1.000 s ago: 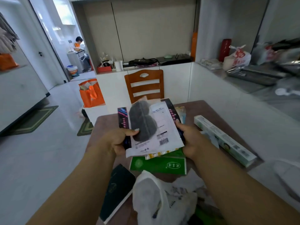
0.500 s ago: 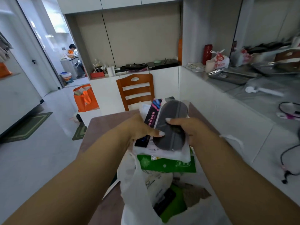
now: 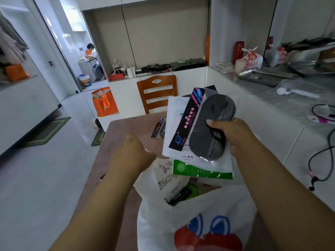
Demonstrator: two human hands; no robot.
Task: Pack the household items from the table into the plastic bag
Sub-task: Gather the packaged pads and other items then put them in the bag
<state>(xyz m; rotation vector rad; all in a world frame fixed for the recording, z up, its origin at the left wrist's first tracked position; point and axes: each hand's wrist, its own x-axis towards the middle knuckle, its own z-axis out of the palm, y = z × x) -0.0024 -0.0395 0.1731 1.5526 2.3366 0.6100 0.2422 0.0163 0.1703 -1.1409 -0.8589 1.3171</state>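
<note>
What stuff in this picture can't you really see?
- Head view: most things inside the plastic bag, hidden by its white wall.
- The green packet, mostly covered by the sock packets in the right hand.
- Left hand: blurred, its grip unclear.
- Packet lettering: too small to read.
- The bag's print: cut off by the bottom edge.

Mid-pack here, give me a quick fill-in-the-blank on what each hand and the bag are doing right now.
1. The stack of packets is held by the ____ hand.
2. The left hand grips the rim of the white plastic ____.
3. One small packet lies on the ____, beyond the left hand.
4. The chair behind the table is made of ____.

Missing words: right; bag; table; wood
</note>
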